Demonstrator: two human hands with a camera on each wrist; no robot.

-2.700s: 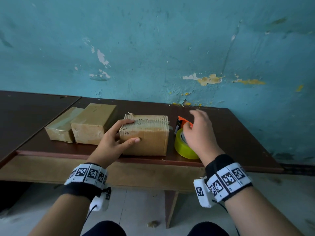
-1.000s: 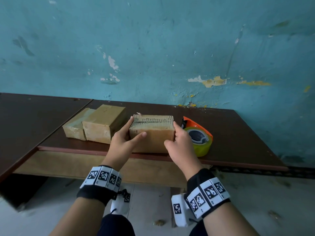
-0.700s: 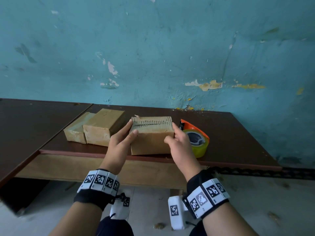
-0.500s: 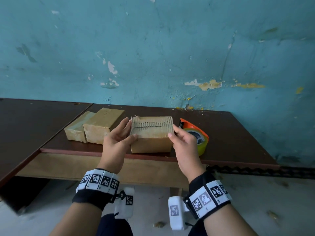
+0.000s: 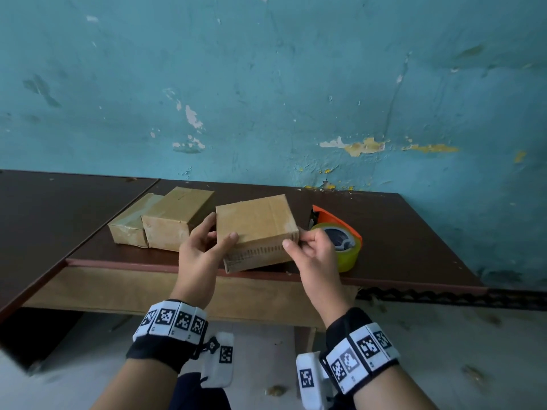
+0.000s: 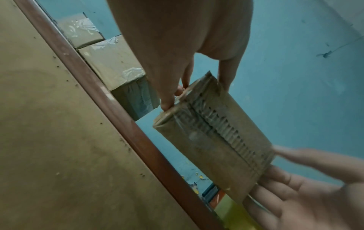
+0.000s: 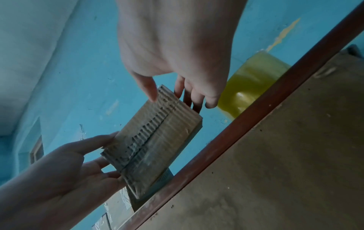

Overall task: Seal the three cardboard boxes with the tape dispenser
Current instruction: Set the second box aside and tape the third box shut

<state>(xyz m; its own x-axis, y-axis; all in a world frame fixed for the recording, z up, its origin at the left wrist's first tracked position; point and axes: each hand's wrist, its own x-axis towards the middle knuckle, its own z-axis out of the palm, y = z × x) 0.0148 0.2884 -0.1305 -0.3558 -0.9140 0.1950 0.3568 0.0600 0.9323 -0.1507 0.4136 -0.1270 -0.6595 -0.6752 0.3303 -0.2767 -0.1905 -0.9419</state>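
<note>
A cardboard box (image 5: 256, 229) hangs tilted just above the table's front edge, held between both hands. My left hand (image 5: 218, 232) grips its left end with thumb and fingers; my right hand (image 5: 296, 238) pinches its right end. The box's torn, corrugated seam face (image 6: 214, 138) (image 7: 153, 140) points toward me and a smooth taped face is on top. The orange tape dispenser (image 5: 340, 232) with its yellow roll (image 7: 250, 84) lies on the table right of the box, untouched. Two taped boxes (image 5: 174, 223) (image 5: 128, 230) sit side by side at the left.
The dark brown table (image 5: 148, 263) stands against a peeling teal wall (image 5: 266, 99). A second dark table (image 5: 59, 217) adjoins it on the left. Bare tabletop (image 5: 414, 232) lies right of the dispenser.
My right hand left the dispenser and joined the left on the box. Both hands lifted the box and tipped it, so its torn face turned from up to toward me.
</note>
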